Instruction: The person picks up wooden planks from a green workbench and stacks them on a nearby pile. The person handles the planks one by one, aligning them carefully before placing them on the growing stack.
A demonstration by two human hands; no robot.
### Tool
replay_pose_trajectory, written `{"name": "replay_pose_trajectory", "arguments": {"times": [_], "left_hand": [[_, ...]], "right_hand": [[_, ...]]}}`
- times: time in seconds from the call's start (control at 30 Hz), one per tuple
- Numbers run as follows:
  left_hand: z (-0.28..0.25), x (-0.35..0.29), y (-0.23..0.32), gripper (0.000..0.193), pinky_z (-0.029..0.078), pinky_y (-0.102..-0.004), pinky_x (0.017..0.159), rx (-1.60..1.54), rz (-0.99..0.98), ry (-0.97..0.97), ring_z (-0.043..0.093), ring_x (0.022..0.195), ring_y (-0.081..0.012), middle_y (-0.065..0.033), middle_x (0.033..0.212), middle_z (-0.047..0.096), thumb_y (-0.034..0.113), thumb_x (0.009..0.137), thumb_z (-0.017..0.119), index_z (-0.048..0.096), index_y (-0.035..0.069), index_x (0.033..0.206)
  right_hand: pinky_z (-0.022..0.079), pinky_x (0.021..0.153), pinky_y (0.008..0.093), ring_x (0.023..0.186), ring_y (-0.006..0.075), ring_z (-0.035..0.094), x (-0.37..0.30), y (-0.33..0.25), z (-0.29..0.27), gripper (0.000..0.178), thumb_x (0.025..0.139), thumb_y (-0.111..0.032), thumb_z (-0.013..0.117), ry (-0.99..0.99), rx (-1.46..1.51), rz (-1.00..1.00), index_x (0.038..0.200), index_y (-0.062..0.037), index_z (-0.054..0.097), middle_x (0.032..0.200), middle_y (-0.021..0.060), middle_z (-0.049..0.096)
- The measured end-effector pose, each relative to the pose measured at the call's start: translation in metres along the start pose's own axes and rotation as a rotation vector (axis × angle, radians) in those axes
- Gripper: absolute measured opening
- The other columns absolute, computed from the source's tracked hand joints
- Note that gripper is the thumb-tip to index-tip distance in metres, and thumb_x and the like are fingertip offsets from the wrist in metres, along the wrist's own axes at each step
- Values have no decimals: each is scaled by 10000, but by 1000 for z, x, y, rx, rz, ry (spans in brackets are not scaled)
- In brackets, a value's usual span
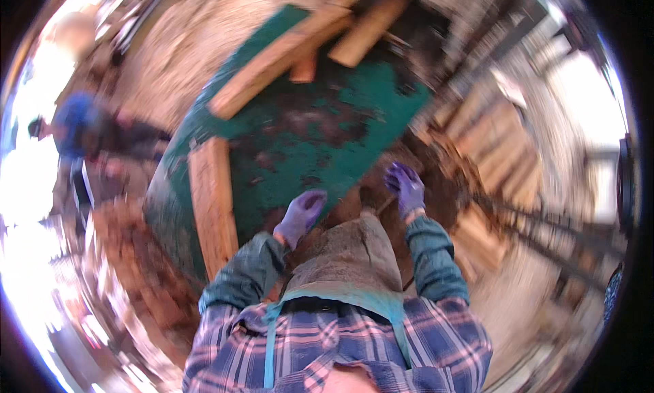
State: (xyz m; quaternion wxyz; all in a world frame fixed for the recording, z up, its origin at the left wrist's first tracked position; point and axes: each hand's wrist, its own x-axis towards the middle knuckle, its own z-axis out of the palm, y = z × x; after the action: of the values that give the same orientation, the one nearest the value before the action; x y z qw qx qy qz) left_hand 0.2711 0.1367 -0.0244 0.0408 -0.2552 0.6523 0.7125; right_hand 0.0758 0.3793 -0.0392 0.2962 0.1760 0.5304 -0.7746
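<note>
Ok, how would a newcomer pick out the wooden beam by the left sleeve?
Start at the large green worktop with dark patches. On its left side lies a thick, pale-orange wooden beam, its near end beside the teal left sleeve. Unlike the long beam beyond, which slants to the upper right, this one runs nearly straight up the picture.

- Table point(368, 100): before the person; left hand point(301, 217) at its near edge, right hand point(406, 188) farther right.
- On table, left side: near plank point(212, 202); long beam point(279, 60) beyond it.
- Far end: short board point(370, 30), right of long beam.
- Stacked timber point(501, 147): right of table.
- Co-worker point(76, 124): far left.
</note>
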Motion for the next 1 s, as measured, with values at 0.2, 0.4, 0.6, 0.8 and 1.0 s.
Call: {"name": "replay_pose_trajectory", "arguments": {"times": [0.2, 0.4, 0.6, 0.8, 1.0], "left_hand": [[-102, 75, 133, 569, 486, -447, 963, 950, 495, 688, 603, 1131, -341, -144, 1215, 635, 239, 776, 747, 547, 109, 1293], [-199, 70, 134, 723, 413, -451, 1058, 1051, 248, 894, 506, 1262, -341, -143, 1343, 550, 367, 752, 782, 493, 125, 1370], [-205, -126, 64, 1112, 296, -462, 1153, 1213, -611, 846, 337, 1406, -397, -214, 1520, 349, 441, 607, 884, 315, 149, 1515], [-198, -230, -32, 1191, 329, -476, 1116, 843, -572, 942, 382, 1354, -404, -198, 1482, 394, 473, 544, 885, 297, 181, 1538], [-189, -240, -55, 1116, 392, -496, 1039, 1021, -393, 1043, 484, 1222, -413, -184, 1359, 490, 514, 564, 858, 356, 186, 1504]], "right_hand": [[576, 747, 339, 878, 206, 687, 10, -18, 70, 276, 947, -167, 648, -236, -156, 161, 1192, -41, 648, 1022, 94, 715], [544, 867, 350, 991, 239, 675, 91, -41, 174, 431, 880, -190, 724, -558, -786, -311, 1269, -49, 605, 1154, 104, 692], [276, 1165, 464, 1427, 310, 349, 195, -91, 364, 904, 757, -400, 784, -779, -1804, -1268, 1511, -152, 352, 1562, 162, 326], [373, 1103, 501, 1339, 337, 471, 218, -55, 471, 929, 696, -440, 823, -802, -2360, -1077, 1483, -203, 390, 1469, 152, 466], [509, 956, 453, 1113, 366, 648, 116, -17, 470, 800, 671, -608, 786, -1017, -2249, -935, 1233, -62, 624, 1200, 225, 664]]}}
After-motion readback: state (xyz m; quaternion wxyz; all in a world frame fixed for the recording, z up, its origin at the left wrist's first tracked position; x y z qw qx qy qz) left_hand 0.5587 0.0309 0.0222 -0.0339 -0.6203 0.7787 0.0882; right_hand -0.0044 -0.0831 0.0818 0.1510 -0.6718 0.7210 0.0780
